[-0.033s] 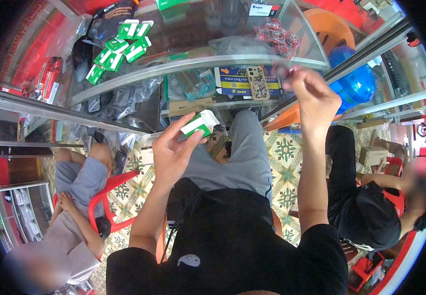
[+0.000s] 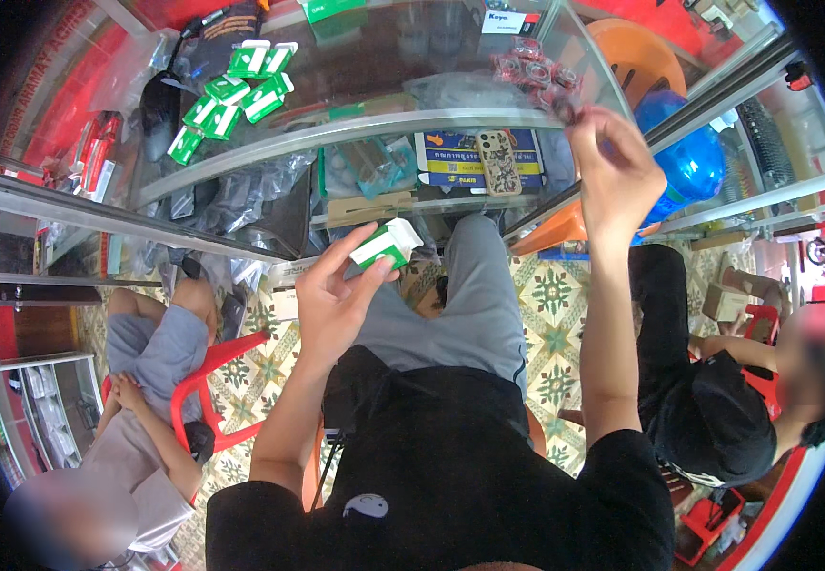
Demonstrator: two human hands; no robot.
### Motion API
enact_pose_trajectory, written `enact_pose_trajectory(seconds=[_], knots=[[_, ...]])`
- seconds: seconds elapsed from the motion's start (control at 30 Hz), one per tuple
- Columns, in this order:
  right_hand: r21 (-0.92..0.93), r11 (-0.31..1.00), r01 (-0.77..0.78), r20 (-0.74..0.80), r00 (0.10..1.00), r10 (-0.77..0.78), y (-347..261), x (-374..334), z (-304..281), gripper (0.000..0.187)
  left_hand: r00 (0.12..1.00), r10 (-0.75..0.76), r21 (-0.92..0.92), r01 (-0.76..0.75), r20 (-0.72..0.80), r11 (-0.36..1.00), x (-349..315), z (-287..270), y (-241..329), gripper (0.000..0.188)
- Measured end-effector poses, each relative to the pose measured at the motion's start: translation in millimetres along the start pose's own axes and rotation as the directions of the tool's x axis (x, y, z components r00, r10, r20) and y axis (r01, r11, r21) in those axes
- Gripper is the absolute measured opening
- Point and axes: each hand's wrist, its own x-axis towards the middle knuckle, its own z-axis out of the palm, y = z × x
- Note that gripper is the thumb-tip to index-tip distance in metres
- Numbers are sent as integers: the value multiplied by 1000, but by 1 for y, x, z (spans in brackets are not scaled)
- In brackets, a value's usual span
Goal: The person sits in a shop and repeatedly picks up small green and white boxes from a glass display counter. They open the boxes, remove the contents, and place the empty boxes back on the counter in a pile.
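My left hand (image 2: 336, 285) holds a small green-and-white carton (image 2: 381, 246) between thumb and fingers, its white end flap raised. My right hand (image 2: 617, 171) is closed in a pinch at the right of the glass counter, on a small red packet (image 2: 566, 111) partly hidden by the fingers. Right beside it lies a pile of red packets with round metal rings (image 2: 537, 72), which look like wrapped bearings. Farther left on the glass, several green-and-white cartons (image 2: 226, 90) lie in a loose group, some with white flaps showing.
The glass counter's metal front edge (image 2: 365, 125) curves before me. A patterned phone case (image 2: 500, 163) lies over a blue-and-yellow box (image 2: 450, 160). A blue round object (image 2: 693, 167) and an orange chair (image 2: 636, 55) stand right. Seated people are on both sides.
My right hand has shifted slightly forward, bringing the pinched red packet against the pile. My left hand and its carton have barely moved.
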Motion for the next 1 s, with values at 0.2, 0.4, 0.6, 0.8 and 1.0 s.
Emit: enact_pose_trajectory(seconds=[0.2, 0.4, 0.6, 0.8, 1.0], knots=[[-321, 770, 552, -88, 792, -604, 39, 65, 45, 8, 999, 32, 114, -34, 19, 993, -5, -5, -5, 42], [-373, 714, 593, 358, 802, -479, 65, 70, 47, 12, 1000, 27, 150, -25, -11, 988, -11, -15, -3, 41], [-274, 754, 597, 238, 802, -548, 40, 52, 30, 11, 997, 66, 158, -59, -42, 986, -8, -23, -6, 49], [-160, 800, 578, 240, 809, -536, 23, 7, 11, 13, 978, 196, 239, -176, -65, 955, 14, -27, 16, 63], [-16, 887, 461, 307, 847, -435, 19, -59, -4, 17, 896, 440, 550, -334, -67, 765, 56, -54, 45, 51]])
